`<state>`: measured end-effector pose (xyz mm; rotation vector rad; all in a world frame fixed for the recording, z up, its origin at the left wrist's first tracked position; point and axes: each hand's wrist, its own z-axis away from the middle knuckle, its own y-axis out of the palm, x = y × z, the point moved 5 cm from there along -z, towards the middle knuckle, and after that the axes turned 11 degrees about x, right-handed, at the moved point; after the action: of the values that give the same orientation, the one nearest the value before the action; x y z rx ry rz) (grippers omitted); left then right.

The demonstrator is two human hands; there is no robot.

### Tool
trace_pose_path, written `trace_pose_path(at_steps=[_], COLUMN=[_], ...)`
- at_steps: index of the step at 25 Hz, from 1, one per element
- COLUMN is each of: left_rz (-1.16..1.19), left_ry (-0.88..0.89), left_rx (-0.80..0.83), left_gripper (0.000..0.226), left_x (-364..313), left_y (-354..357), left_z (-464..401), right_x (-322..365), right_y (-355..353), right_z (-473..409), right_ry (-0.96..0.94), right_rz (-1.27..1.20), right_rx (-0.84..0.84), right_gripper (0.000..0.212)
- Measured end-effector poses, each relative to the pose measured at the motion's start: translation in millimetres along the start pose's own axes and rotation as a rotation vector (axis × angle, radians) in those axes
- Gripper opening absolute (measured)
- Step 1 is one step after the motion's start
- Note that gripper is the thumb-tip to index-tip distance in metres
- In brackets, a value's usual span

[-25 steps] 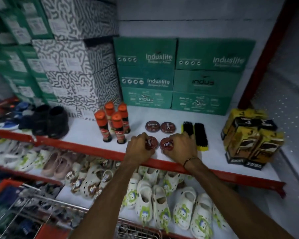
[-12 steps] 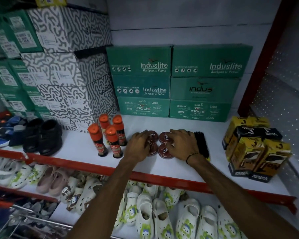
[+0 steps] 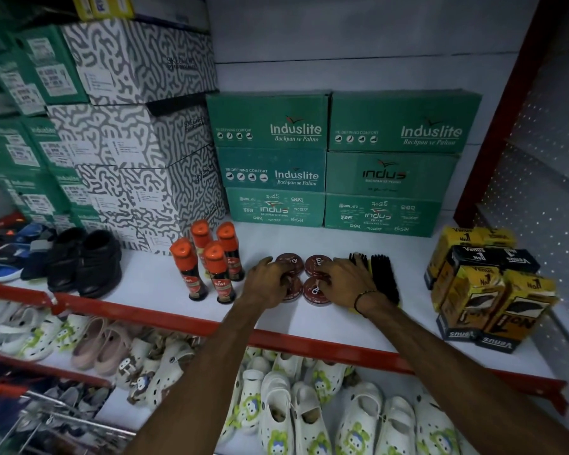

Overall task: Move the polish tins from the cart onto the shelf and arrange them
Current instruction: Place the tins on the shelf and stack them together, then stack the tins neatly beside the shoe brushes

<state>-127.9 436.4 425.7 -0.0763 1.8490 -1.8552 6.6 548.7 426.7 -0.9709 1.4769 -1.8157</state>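
Note:
Four round maroon polish tins lie flat in a tight two-by-two block on the white shelf (image 3: 326, 323). The back-left tin (image 3: 291, 258) and back-right tin (image 3: 315, 262) show behind my fingers. My left hand (image 3: 266, 280) presses on the front-left tin (image 3: 293, 288), covering most of it. On the front-right tin (image 3: 313, 293) sits my right hand (image 3: 345, 279), fingers curled over its lid. Both front tins touch the back pair.
Several orange-capped Kiwi bottles (image 3: 216, 274) stand just left of the tins, and black brushes (image 3: 383, 274) lie just right. Yellow Venus boxes (image 3: 486, 284) sit far right, green shoe boxes (image 3: 335, 159) behind, black shoes (image 3: 83, 261) left. The wire cart (image 3: 46, 421) is bottom left.
Both hands slid the two front tins away from the shelf's red edge and back against the rear pair. Over the last half second they have held about still.

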Motion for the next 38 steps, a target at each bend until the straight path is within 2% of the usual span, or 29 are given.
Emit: trace_pose_path(at_steps=[22, 25, 27, 29, 31, 35, 38], left_rz=[0.055, 0.111, 0.129, 0.136, 0.135, -0.032, -0.053], left_ry=[0.039, 0.057, 0.089, 0.161, 0.244, 0.266, 0.255], left_rx=[0.043, -0.053, -0.117, -0.104, -0.068, 0.08, 0.103], left_gripper=[0.053, 0.049, 0.041, 0.037, 0.043, 0.081, 0.084], left_x=[1.5, -4.2, -14.7, -34.3, -58.6, -94.1, -104.2], left_y=[2.8, -2.1, -3.5, -0.7, 6.3, 33.6, 44.3], left_z=[-6.7, -2.3, -1.0, -0.5, -0.3, -2.3, -4.5], right_x=[0.2, -4.1, -16.2, -36.0, -55.4, -74.7, -81.4], right_y=[1.0, -13.3, -28.0, -37.8, -38.1, -19.0, -7.8], right_z=[1.3, 4.2, 13.2, 28.9, 47.3, 73.3, 81.8], right_ry=[0.01, 0.021, 0.035, 0.073, 0.114, 0.119, 0.128], right_rz=[0.019, -0.13, -0.286, -0.38, -0.424, -0.407, -0.401], right_rx=[-0.008, -0.045, -0.154, -0.245, -0.229, -0.049, -0.026], right_gripper=[0.042, 0.042, 0.041, 0.042, 0.05, 0.066, 0.068])
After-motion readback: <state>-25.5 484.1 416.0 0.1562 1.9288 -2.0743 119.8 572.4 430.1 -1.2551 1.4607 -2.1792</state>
